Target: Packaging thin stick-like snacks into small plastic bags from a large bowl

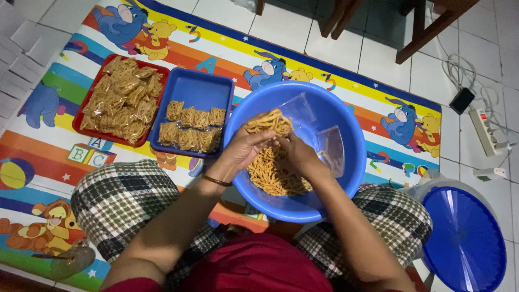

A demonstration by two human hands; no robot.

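Observation:
I sit cross-legged on a colourful cartoon play mat with a round blue basin (346, 116) between my knees. Loose golden fried snack sticks (273, 176) lie in the basin. My left hand (246, 146) holds a bunch of the sticks (270, 121) above the pile. My right hand (298, 154) meets it and grips a clear plastic bag (330, 147) whose open mouth faces the sticks.
A blue rectangular tray (197, 89) holds several filled snack packs. Beside it a red tray (100, 81) is heaped with more packs. A blue round lid (465, 238) lies at right. A power strip (486, 130) and cables sit on the tiled floor; wooden chair legs (427, 32) stand beyond.

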